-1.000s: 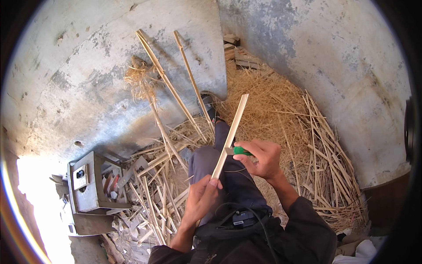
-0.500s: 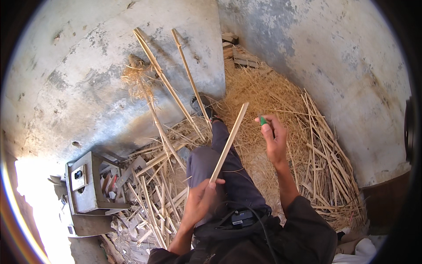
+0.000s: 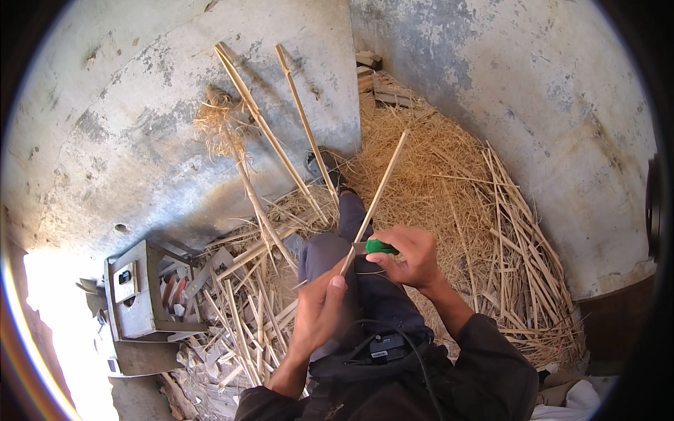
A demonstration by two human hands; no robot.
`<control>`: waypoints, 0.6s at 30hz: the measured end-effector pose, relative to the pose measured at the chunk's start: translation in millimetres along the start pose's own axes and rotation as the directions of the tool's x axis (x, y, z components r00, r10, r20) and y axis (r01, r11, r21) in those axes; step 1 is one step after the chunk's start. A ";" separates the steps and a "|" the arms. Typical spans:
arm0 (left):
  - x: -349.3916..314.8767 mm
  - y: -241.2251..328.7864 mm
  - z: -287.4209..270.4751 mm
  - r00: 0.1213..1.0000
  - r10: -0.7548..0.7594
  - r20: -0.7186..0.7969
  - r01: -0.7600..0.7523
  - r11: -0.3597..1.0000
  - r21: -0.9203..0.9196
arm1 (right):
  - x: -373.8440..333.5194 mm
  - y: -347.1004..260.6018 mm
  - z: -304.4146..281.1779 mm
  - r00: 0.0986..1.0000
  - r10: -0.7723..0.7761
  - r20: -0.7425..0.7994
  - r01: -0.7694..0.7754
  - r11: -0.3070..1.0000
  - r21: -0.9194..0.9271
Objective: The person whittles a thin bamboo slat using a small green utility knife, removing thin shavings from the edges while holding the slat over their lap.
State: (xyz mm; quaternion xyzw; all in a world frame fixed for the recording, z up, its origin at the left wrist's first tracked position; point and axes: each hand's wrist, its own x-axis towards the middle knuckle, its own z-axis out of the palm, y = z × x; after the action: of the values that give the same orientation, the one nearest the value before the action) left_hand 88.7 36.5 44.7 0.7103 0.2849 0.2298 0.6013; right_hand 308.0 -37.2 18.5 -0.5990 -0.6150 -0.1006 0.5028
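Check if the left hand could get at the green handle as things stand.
Probably not: the left hand is close by but occupied with the pale strip, and the right hand is closed around part of the green handle.

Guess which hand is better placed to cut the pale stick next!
Probably the right hand: it grips the green-handled knife, with the blade at the pale stick. The left hand is busy holding the stick's lower end.
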 end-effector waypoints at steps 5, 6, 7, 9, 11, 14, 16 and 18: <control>1.9 -9.0 3.4 0.996 0.080 -0.027 -0.081 0.996 -0.029 | 4.4 -5.7 -0.2 0.999 -0.005 -0.039 0.005 1.000 -0.013; 2.4 -8.6 4.4 0.996 0.080 -0.027 -0.080 0.996 -0.030 | 4.7 -8.3 -1.1 0.999 -0.005 -0.038 0.004 1.000 -0.013; 3.0 -7.7 5.2 0.993 0.111 -0.045 -0.110 0.994 0.014 | 5.1 -11.5 -2.4 1.000 -0.017 0.003 0.017 1.000 -0.025; 2.8 -6.4 7.5 0.988 0.142 -0.062 -0.138 0.989 0.059 | 5.0 -12.8 -2.7 0.999 -0.029 0.045 0.031 0.999 -0.035; 1.8 -5.2 9.9 0.987 0.123 -0.106 -0.116 0.990 0.075 | 4.2 -11.9 -1.8 0.999 -0.039 0.002 0.039 0.995 -0.088; 1.1 -3.1 9.1 0.984 0.140 -0.114 -0.122 0.980 0.155 | 3.4 -11.9 -0.7 0.999 -0.047 -0.007 0.046 0.993 -0.109; -0.1 -0.4 9.2 0.983 0.139 -0.119 -0.120 0.980 0.157 | 4.5 -13.0 -0.7 0.998 -0.055 -0.013 0.053 0.991 -0.122; -0.9 -0.5 9.0 0.983 0.138 -0.124 -0.118 0.980 0.157 | 4.5 -12.7 -1.2 0.998 -0.064 -0.019 0.061 0.989 -0.136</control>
State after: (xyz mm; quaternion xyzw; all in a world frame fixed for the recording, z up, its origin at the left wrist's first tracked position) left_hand 94.1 29.4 42.6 0.7531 0.2947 0.2935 0.5097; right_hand 298.9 -38.5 28.4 -0.6110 -0.6193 -0.1647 0.4649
